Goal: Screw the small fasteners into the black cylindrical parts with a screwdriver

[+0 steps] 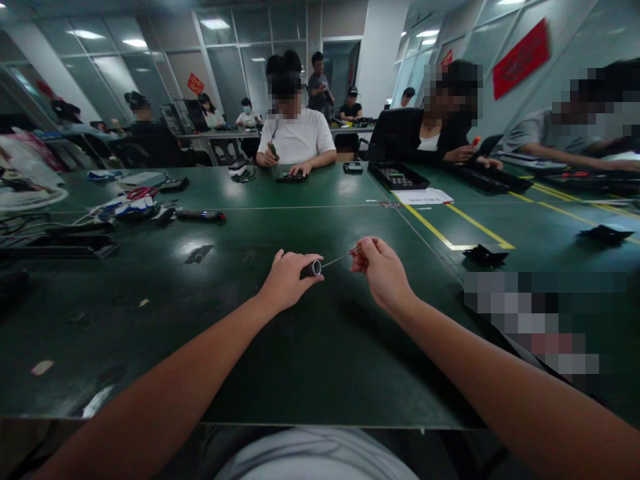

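Between the thumb and fingers of my left hand [289,277] is a short black cylinder [313,269], like a small flashlight, its silver-rimmed round end turned to the right. My right hand [377,267] is closed in a pinch on a thin metal rod [336,261]. From those fingertips the rod slants down-left to the rim of the cylinder; whether its tip goes inside or only touches the rim, I cannot tell. The rod's other end is hidden in my fingers. Both hands are above the dark green table [320,373].
At left lie a marker-like pen [200,215], red-handled scissors [143,193] and a long black tray [60,245]. Black folded pieces [485,256] sit by yellow tape lines at right. Across the table a person in a white shirt [297,137] handles a small device; others sit at right.
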A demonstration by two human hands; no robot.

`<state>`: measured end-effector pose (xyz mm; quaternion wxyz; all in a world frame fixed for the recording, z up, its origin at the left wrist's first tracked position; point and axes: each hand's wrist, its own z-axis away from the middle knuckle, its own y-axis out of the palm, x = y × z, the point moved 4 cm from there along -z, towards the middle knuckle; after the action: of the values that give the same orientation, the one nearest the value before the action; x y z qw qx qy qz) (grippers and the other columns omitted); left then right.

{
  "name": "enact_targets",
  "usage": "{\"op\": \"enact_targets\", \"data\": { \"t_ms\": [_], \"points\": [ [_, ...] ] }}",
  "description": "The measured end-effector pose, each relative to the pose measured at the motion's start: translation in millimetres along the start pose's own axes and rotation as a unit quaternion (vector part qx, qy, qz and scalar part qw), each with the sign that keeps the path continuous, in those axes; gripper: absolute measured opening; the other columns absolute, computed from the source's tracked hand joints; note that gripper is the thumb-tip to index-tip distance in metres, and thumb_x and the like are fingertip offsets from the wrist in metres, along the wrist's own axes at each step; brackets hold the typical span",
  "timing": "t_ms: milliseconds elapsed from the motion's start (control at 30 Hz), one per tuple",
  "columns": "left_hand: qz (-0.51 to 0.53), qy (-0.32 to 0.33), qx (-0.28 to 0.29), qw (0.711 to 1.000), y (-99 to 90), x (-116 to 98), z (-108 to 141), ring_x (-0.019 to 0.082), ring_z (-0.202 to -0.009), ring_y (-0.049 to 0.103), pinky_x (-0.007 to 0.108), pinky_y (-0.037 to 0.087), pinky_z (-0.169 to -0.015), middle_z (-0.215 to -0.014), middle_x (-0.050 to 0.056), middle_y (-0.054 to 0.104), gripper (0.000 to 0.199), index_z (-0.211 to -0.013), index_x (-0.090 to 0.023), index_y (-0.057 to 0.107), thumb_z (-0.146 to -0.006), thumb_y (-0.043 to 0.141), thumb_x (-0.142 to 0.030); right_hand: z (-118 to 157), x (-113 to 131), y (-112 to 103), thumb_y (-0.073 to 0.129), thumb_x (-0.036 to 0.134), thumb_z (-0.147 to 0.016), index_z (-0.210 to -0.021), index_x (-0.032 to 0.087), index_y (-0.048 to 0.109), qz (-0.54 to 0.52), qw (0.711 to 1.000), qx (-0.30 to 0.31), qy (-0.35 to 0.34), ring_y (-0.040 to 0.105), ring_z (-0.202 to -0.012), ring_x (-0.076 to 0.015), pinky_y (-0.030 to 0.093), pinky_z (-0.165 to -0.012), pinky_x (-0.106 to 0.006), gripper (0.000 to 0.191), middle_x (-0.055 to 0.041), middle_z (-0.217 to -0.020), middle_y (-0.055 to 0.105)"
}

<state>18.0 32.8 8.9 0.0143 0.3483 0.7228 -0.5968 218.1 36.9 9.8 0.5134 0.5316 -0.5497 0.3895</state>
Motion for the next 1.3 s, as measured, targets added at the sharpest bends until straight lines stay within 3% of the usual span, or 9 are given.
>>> {"op": "enact_targets", "data": {
  "t_ms": [367, 500, 633, 833, 933, 1067, 1200, 1300],
  "points": [
    [0.022, -0.007, -0.008, 1.0, -2.7, -4, 1, 0.028, -0.117, 0.059, 0.06, 0.022, -0.118, -0.121, 0.004, 0.07, 0.039, -0.127, -0.029, 0.064, -0.09, 0.07, -0.038, 8, 10, 6, 0.057, 0.05, -0.093, -0.092, 0.024, 0.058, 0.04, 0.996, 0.035, -0.067, 0.059, -0.07, -0.0151, 0.052, -0.067, -0.032, 0.027, 0.0002, -0.083, 0.063],
    [0.027, -0.015, -0.008, 1.0, -1.1, -2, 1, 0.028, -0.114, 0.06, 0.058, 0.025, -0.116, -0.118, 0.004, 0.071, 0.039, -0.126, -0.029, 0.065, -0.089, 0.071, -0.039, 15, 22, 8, 0.054, 0.051, -0.097, -0.09, 0.023, 0.059, 0.079, 0.989, 0.066, -0.109, 0.057, -0.064, -0.0144, 0.048, -0.065, -0.031, 0.029, 0.0023, -0.071, 0.059],
    [0.037, -0.012, -0.013, 0.999, 1.7, 0, 1, 0.027, -0.11, 0.06, 0.057, 0.028, -0.114, -0.115, 0.003, 0.071, 0.04, -0.126, -0.029, 0.065, -0.088, 0.072, -0.041, 23, 33, 8, 0.045, 0.054, -0.1, -0.084, 0.023, 0.063, 0.166, 0.974, 0.047, -0.147, 0.051, -0.057, -0.0145, 0.042, -0.058, -0.03, 0.039, 0.0027, -0.061, 0.053],
    [0.058, -0.02, -0.031, 0.998, -2.3, 3, 0, 0.025, -0.101, 0.062, 0.046, 0.041, -0.101, -0.115, 0.003, 0.072, 0.038, -0.125, -0.028, 0.066, -0.088, 0.073, -0.036, 29, 33, 8, 0.046, 0.037, -0.102, -0.111, 0.023, 0.062, 0.22, 0.952, 0.073, -0.202, 0.061, -0.074, -0.0177, 0.045, -0.069, -0.032, 0.023, -0.002, -0.087, 0.068],
    [0.064, -0.025, -0.035, 0.997, -4.4, 2, 1, 0.025, -0.099, 0.062, 0.044, 0.043, -0.098, -0.112, 0.003, 0.073, 0.038, -0.124, -0.028, 0.067, -0.087, 0.074, -0.036, 30, 34, 9, 0.042, 0.036, -0.103, -0.107, 0.023, 0.063, 0.228, 0.947, 0.098, -0.205, 0.06, -0.073, -0.0173, 0.044, -0.068, -0.032, 0.025, -0.0015, -0.084, 0.066],
    [0.062, -0.022, -0.029, 0.997, -3.6, 0, 1, 0.025, -0.098, 0.062, 0.045, 0.043, -0.099, -0.108, 0.003, 0.073, 0.037, -0.124, -0.029, 0.068, -0.087, 0.074, -0.036, 32, 40, 10, 0.038, 0.044, -0.105, -0.096, 0.023, 0.066, 0.266, 0.937, 0.087, -0.21, 0.056, -0.062, -0.0157, 0.041, -0.062, -0.031, 0.036, -0.0002, -0.073, 0.062],
    [0.06, -0.015, -0.029, 0.998, -2.8, 1, 2, 0.026, -0.099, 0.062, 0.045, 0.043, -0.099, -0.108, 0.003, 0.073, 0.038, -0.124, -0.028, 0.068, -0.088, 0.074, -0.036, 34, 41, 12, 0.044, 0.035, -0.102, -0.113, 0.022, 0.06, 0.278, 0.929, 0.081, -0.23, 0.058, -0.066, -0.0165, 0.042, -0.065, -0.031, 0.023, -0.0006, -0.078, 0.064],
    [0.059, -0.016, -0.033, 0.998, -3.7, 1, 2, 0.026, -0.099, 0.062, 0.045, 0.043, -0.098, -0.11, 0.003, 0.073, 0.038, -0.124, -0.028, 0.068, -0.087, 0.074, -0.035, 34, 41, 12, 0.045, 0.03, -0.101, -0.111, 0.021, 0.056, 0.268, 0.929, 0.089, -0.24, 0.059, -0.074, -0.017, 0.044, -0.068, -0.031, 0.017, -0.0026, -0.087, 0.065]
  ]
}}
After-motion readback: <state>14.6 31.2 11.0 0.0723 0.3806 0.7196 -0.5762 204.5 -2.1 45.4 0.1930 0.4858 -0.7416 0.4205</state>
